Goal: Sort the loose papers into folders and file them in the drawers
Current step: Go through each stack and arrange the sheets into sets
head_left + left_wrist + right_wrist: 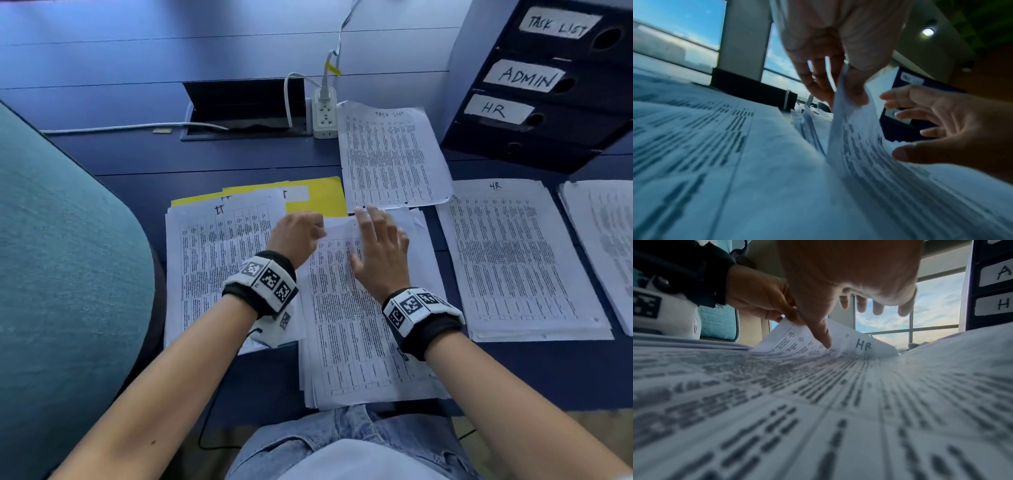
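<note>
Sorting step: left hand [298,236] pinches up the middle stack's [356,346] top sheet [840,339] marked HR, right hand [378,248] fingers spread loose, empty; next it likely goes right onto the HR pile [513,257].

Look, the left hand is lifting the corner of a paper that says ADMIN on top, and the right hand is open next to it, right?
Not quite. The lifted sheet reads HR, not ADMIN; the right wrist view shows it. The left hand does pinch its corner, and the right hand is open beside it.
</note>
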Demonstrator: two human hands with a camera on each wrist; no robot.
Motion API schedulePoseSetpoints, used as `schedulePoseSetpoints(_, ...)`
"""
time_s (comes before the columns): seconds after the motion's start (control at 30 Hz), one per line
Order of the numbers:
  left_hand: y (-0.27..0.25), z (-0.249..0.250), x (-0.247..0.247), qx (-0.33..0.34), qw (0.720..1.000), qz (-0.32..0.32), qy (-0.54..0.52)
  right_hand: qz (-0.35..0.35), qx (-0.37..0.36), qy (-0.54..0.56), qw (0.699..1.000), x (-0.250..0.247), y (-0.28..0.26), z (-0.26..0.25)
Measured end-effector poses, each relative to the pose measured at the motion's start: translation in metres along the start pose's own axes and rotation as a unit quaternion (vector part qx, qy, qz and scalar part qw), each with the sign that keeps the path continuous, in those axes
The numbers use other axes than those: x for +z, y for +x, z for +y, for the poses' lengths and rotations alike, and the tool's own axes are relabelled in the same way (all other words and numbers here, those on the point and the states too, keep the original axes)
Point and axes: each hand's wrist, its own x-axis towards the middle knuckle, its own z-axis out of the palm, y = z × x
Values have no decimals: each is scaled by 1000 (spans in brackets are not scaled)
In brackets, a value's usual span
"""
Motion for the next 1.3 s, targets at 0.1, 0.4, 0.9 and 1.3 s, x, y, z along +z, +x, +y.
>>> schedulePoseSetpoints(0.1, -1, 0, -8, 23, 994, -75, -82, 47, -40, -6, 998, 2, 0, -1)
schedulePoseSetpoints(0.4, 11, -16, -5, -112, 977, -133, -123, 60, -96, -102, 988, -1, -8, -6)
schedulePoseSetpoints(0.9, 9, -4, 9, -59, 972, -149, 170, -37, -49, -103, 993, 1, -12, -16)
schedulePoseSetpoints(1.3, 10, 4, -6, -110, 950, -212, -203, 65, -20, -102, 992, 6, -10, -11)
